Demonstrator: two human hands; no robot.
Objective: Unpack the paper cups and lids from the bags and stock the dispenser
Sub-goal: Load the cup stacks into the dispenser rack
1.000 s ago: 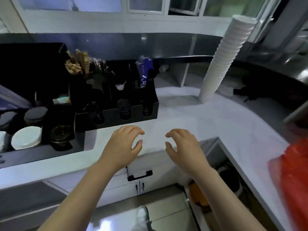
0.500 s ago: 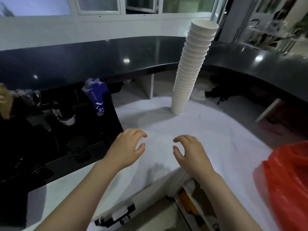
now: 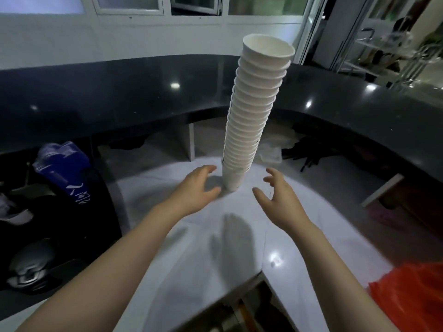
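Note:
A tall stack of white paper cups [image 3: 251, 121] stands upright on the white counter [image 3: 299, 236], leaning slightly to the right. My left hand [image 3: 194, 190] is just left of the stack's base, fingers spread and relaxed, holding nothing. My right hand [image 3: 275, 195] is to the right of the base, a short gap away, also spread and holding nothing. The black dispenser [image 3: 60, 224] sits at the left edge, blurred, with a blue packet [image 3: 64, 168] standing in it.
A red plastic bag [image 3: 412, 298] lies at the lower right on the counter. A raised black curved bar top [image 3: 119, 99] wraps behind the counter. A clear plastic wrapper [image 3: 269, 152] and dark items lie under the bar top. Open shelves show below the counter's front edge.
The view has swung right from the dispenser to the cup stack. Both hands have reached forward and now flank the base of the stack, fingers more spread.

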